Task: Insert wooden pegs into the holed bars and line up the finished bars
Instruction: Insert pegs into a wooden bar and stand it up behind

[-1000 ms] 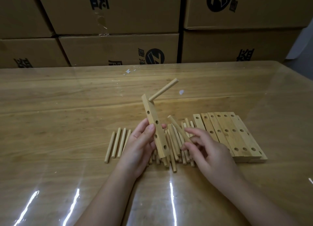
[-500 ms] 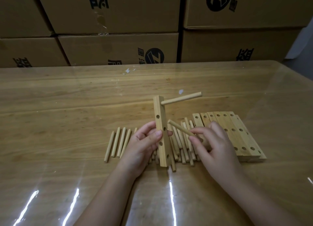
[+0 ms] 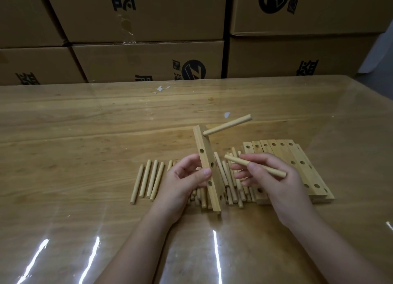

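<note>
Wooden holed bar (image 3: 209,173) stands gripped by left hand (image 3: 182,185); right hand (image 3: 274,183) pinches a peg (image 3: 255,166).

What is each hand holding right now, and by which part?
The left hand grips the upright holed bar around its middle. The right hand pinches a loose peg near its middle.

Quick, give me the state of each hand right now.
Left hand: grips the holed bar, with an inserted peg in its top hole.
Right hand: pinches a loose peg.
</note>
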`<state>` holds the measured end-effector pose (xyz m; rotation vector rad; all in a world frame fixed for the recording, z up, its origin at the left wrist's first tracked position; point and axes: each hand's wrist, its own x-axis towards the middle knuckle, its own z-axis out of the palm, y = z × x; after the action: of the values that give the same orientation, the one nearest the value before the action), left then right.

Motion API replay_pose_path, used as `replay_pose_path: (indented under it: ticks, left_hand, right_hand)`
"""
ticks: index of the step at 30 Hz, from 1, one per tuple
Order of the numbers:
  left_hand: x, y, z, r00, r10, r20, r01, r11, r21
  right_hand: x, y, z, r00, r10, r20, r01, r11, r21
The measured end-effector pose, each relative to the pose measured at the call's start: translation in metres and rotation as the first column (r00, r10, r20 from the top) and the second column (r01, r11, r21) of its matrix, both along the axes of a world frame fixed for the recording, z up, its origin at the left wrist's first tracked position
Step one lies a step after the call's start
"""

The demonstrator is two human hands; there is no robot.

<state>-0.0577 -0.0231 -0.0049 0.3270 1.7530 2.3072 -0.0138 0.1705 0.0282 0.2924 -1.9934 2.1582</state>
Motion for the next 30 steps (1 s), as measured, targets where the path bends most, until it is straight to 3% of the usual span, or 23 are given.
replay_pose_path:
  ticks: [12, 17, 21, 30]
  left_hand:
    - [-0.001, -0.001, -0.004, 0.998, -0.045, -0.045, 0.045, 0.999, 0.008]
    - [-0.003, -0.001, -0.005, 0.999, -0.043, -0.028, 0.043, 0.999, 0.028]
    - [-0.002, 0.000, -0.004, 0.999, -0.024, -0.029, 0.024, 1.000, 0.008]
    - [-0.004, -0.003, -0.008, 1.000, -0.027, -0.009, 0.026, 0.999, -0.019]
  right_hand:
    - [0.002, 0.001, -0.003, 0.997, -0.065, -0.047, 0.074, 0.971, 0.226]
    - [-0.003, 0.002, -0.008, 0.983, -0.106, -0.153, 0.163, 0.883, 0.441]
    - [-0.004, 0.003, -0.008, 0.956, -0.124, -0.264, 0.246, 0.830, 0.501]
    - [-0.004, 0.004, -0.012, 0.821, -0.064, -0.568, 0.480, 0.617, 0.624]
